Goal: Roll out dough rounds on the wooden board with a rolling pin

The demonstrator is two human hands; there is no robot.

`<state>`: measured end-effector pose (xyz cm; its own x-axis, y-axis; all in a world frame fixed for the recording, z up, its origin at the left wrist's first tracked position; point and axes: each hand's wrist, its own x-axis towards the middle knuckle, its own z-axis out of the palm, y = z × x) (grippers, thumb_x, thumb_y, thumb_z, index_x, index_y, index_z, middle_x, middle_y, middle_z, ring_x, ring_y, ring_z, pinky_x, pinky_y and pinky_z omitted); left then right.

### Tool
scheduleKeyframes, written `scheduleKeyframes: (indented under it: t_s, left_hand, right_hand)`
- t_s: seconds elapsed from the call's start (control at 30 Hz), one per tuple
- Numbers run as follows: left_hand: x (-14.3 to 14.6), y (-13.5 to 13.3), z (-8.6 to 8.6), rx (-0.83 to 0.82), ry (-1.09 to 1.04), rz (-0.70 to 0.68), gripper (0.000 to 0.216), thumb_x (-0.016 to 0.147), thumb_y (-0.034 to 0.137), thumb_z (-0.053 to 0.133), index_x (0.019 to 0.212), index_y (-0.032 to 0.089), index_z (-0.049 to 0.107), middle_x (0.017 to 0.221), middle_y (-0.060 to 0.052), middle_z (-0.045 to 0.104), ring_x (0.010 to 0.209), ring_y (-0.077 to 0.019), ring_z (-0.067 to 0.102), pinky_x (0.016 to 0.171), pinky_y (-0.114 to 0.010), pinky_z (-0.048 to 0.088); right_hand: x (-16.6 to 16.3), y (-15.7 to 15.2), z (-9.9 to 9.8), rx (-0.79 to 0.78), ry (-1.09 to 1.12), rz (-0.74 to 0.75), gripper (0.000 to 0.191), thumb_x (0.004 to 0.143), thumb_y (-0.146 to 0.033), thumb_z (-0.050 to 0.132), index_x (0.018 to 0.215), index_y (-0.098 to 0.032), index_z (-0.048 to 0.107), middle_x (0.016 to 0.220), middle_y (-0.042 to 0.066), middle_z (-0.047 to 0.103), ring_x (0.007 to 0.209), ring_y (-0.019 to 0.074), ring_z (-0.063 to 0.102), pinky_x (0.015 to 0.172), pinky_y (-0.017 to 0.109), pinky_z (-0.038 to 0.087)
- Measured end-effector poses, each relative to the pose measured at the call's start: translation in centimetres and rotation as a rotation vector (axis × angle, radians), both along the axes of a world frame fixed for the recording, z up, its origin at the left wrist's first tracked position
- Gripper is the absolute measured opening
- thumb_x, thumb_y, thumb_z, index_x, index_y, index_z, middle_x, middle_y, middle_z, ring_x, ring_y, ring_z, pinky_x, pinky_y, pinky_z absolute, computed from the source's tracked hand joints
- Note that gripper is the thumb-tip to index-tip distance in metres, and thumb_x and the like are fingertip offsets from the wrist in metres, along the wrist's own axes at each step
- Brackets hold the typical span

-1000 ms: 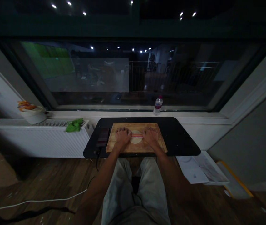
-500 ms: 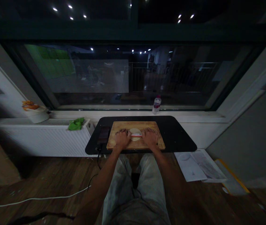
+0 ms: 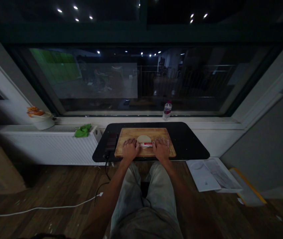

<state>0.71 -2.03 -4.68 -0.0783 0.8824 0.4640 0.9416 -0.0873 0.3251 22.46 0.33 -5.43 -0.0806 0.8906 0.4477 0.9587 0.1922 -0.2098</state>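
Observation:
A flat, pale round of dough (image 3: 143, 138) lies on a wooden cutting board (image 3: 129, 133). Across its near part runs a slim white tube with red markings (image 3: 146, 145), lying sideways. My left hand (image 3: 131, 149) is closed over the tube's left end, fingers bent and pointing away from me. At the right end, my right hand (image 3: 161, 148) covers the tube in the same way. Both ends are hidden under my hands. The board rests on a black tabletop (image 3: 188, 142).
A dark box-like device (image 3: 112, 142) with a cable sits left of the board. Behind the table, a water bottle (image 3: 167, 110) stands on the windowsill. A green cloth (image 3: 82, 130) and a white container (image 3: 43, 121) are on the radiator (image 3: 49, 146). Papers (image 3: 203, 176) lie on the floor at right.
Both hands and the tube have shifted slightly toward me over the dough. The tube has turned, so its red lettering now shows where a thin red line was.

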Motion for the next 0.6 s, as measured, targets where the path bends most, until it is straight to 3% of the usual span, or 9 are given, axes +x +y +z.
scheduleKeyframes:
  t_s: [0.6]
  left_hand:
    - [0.3, -1.1, -1.6, 0.109, -0.047, -0.004, 0.027, 0.111, 0.027, 0.057, 0.120, 0.023, 0.081, 0.143, -0.013, 0.081, 0.143, -0.0349, 0.068, 0.127, -0.055, 0.049]
  right_hand:
    - [0.3, -1.1, -1.6, 0.115, 0.059, 0.019, 0.048, 0.116, -0.036, 0.047, 0.148, -0.017, 0.078, 0.156, 0.018, 0.074, 0.159, 0.0385, 0.053, 0.137, 0.065, 0.028]
